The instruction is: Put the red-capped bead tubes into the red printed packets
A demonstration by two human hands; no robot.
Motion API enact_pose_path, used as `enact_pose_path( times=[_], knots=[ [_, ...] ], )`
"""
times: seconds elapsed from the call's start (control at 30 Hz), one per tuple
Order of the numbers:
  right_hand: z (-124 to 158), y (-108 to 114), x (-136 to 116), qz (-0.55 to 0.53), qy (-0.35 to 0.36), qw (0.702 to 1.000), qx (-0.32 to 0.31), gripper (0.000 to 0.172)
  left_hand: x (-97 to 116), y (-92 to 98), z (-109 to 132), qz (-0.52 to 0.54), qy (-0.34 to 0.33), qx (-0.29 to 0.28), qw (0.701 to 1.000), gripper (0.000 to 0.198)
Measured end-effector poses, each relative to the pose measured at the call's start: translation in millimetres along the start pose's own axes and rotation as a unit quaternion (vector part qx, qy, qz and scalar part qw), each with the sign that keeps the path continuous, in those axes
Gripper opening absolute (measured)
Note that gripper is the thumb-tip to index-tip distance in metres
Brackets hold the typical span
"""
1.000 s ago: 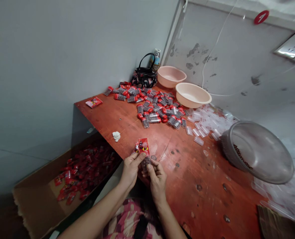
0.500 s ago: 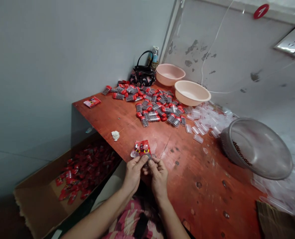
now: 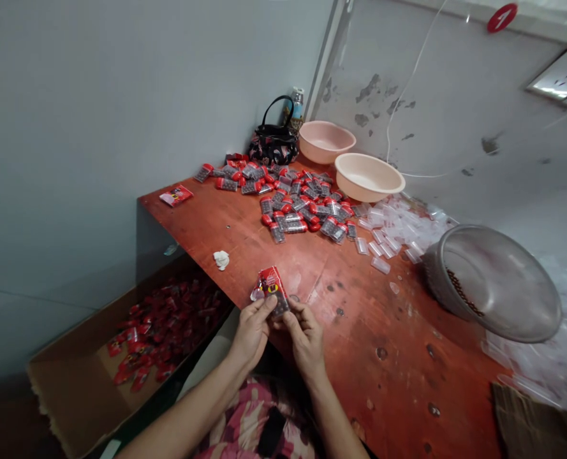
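Observation:
Both hands hold one small red packet [image 3: 272,284] with a dark, clear lower part, near the front edge of the red table [image 3: 354,357]. My left hand [image 3: 256,320] pinches its left side, thumb on top. At its lower right, my right hand [image 3: 303,328] grips the corner between thumb and fingers. The fingers beneath the packet are hidden. Beyond the hands lies a pile of red-capped clear containers [image 3: 293,220] with dark contents. A crumpled white tissue [image 3: 220,259] rests to the left of the packet.
Two pale basins [image 3: 369,178] stand at the back beside a black handbag [image 3: 272,148]. Clear empty containers [image 3: 398,223] lie right of the pile, near a large grey bowl [image 3: 503,287]. A cardboard box [image 3: 67,389] of red packets is below the table's left edge.
The packet in my hands has turned and tilted, and more of its dark lower part shows. My fingers have shifted slightly apart along it.

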State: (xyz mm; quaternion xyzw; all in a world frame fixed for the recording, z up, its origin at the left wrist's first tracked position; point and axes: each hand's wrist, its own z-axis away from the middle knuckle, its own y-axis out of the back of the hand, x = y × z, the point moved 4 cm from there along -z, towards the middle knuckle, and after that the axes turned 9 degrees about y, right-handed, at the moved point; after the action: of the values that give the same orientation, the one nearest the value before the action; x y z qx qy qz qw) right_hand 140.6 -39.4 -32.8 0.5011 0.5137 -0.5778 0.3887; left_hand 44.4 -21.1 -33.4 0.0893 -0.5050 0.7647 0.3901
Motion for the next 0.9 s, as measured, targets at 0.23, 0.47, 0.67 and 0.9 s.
enact_pose_path(
  times=[0.23, 0.47, 0.67, 0.9],
  knots=[
    [-4.3, -14.1, 6.9, -0.041, -0.047, 0.998, 0.003, 0.015, 5.3, 9.3, 13.3, -0.032, -0.017, 0.016, 0.999, 0.014],
    [-12.4, -1.7, -11.3, -0.007, -0.028, 1.000, 0.009, 0.018, 49.4, 67.7, 42.4, 0.049, -0.144, 0.145, 0.978, 0.041],
    [-14.7, 8.2, -12.0, 0.041, -0.023, 0.999, 0.010, 0.019, 56.5, 57.9, 20.6, -0.401, -0.259, 0.148, 0.866, 0.039],
    [-12.0, 2.9, -11.0, 0.094, -0.014, 0.994, -0.049, 0.016, 48.8, 26.6, -20.8, -0.710, -0.398, 0.123, 0.568, 0.029]
  ],
)
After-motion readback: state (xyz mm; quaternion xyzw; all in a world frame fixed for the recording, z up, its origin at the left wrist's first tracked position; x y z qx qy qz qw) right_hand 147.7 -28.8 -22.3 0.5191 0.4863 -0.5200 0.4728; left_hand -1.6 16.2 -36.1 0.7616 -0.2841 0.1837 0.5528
